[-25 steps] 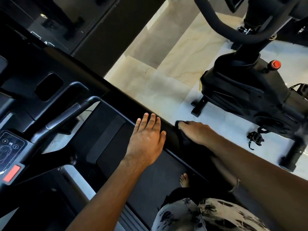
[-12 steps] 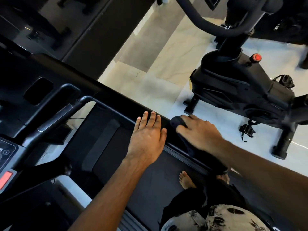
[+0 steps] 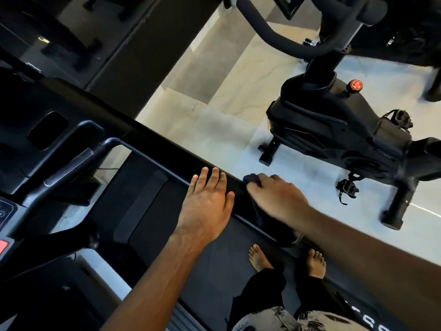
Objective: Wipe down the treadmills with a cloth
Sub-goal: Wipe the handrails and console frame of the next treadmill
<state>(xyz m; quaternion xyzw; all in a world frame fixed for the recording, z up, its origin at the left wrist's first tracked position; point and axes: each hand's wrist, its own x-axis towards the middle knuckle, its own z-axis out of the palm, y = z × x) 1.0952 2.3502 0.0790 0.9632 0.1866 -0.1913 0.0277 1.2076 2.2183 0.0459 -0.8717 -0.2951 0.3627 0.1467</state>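
Centre frame, I see the left hand [image 3: 207, 204] lying flat, fingers straight, on the treadmill rail [image 3: 162, 149]; just right of it the right hand [image 3: 279, 199] curls round the dark cloth [image 3: 252, 180], pressing it onto that rail; its forearm runs to lower right.

Bare forearms [image 3: 152, 283], bare feet [image 3: 259, 258], black trousers [image 3: 260, 295], pale top [image 3: 286, 318] with dark print
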